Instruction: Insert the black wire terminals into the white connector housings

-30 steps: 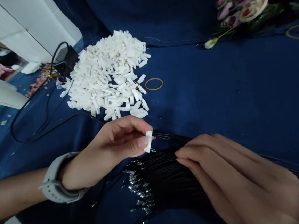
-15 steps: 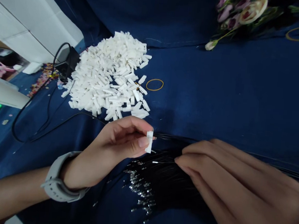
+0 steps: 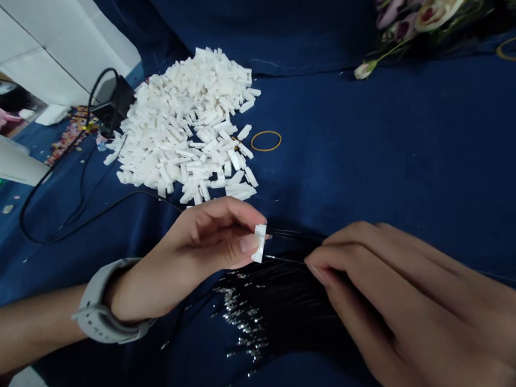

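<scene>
- Blue cloth (image 3: 402, 146) spreads under it all!
- The white pile (image 3: 183, 121) sits beyond the left hand (image 3: 184, 256), a rubber band (image 3: 265, 151) just beside it.
- Below the hands, black wires (image 3: 305, 318) fan out, metal tips toward the left.
- Right hand (image 3: 419, 310): thumb and forefinger pinched together on one wire (image 3: 287, 260).
- Left hand, grey strap (image 3: 103, 306) at the wrist: thumb and forefinger gripping the connector (image 3: 261, 245), held upright between the hands.
- And that single wire: its metal tip is right beside the connector's lower half; contact, cannot tell!
</scene>
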The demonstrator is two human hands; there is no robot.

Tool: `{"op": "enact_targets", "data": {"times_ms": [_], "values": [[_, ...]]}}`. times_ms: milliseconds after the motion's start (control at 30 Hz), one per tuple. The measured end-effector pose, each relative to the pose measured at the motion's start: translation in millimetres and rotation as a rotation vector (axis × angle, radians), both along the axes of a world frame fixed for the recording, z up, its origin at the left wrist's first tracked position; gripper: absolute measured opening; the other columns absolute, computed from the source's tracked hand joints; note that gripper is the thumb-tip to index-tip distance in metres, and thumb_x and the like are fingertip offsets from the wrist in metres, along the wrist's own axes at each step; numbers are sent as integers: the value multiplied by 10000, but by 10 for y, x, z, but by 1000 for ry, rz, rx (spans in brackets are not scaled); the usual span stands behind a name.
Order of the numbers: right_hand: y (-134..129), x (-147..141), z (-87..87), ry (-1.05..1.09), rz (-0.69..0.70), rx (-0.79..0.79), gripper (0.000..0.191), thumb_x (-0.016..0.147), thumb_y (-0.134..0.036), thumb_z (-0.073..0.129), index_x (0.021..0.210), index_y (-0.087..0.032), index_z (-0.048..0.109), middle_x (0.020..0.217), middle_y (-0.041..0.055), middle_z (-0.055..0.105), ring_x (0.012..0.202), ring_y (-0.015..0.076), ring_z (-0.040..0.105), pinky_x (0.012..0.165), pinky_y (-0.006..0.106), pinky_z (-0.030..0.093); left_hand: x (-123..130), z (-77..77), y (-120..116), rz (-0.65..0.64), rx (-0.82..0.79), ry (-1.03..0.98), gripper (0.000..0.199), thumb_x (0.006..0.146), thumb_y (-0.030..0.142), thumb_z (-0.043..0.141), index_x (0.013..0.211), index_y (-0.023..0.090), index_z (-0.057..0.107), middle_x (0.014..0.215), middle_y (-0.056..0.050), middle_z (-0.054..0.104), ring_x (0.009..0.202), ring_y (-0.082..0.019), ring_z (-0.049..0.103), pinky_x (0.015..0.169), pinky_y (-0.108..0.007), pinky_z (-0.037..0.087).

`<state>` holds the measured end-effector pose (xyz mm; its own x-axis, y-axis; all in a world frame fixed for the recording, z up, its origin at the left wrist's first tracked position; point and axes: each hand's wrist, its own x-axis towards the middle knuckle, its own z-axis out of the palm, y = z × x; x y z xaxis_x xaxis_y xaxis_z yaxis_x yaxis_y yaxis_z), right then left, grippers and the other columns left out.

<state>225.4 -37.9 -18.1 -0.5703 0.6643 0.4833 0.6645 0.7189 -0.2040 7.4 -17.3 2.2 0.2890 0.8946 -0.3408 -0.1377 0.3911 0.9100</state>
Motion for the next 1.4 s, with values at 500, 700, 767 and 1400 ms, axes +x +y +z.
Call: {"op": "enact_targets", "data": {"times_ms": [500,700,767,1400], "values": [[34,-92,-36,-3,70,140,212,799,24,506,742,-181,501,932,92,600,821,241,560,670,384,427,23,17,3,21,-18,-2,82,804,95,753,859,155,742,706,31,640,636,-39,593,600,-73,522],[-6,-53,-37,-52,89,146,178,825,10,479,796,-149,555,915,111,592,838,246,556,766,407,467,30,20,-14,45,-23,8,88,798,90,757,850,160,742,693,32,635,631,-42,590,598,-79,523],[-7,-40,-26,-79,90,133,186,839,4,460,838,-139,579,949,116,598,869,250,553,845,426,461,28,25,-13,41,-16,4,86,804,94,753,855,162,743,697,31,636,635,-43,594,602,-79,524],[-29,-70,20,-88,93,173,218,824,37,473,950,-99,587,1001,127,586,942,268,537,914,440,454,40,18,-17,61,-17,12,101,799,93,758,853,176,744,697,27,650,643,-53,614,625,-93,531]]}}
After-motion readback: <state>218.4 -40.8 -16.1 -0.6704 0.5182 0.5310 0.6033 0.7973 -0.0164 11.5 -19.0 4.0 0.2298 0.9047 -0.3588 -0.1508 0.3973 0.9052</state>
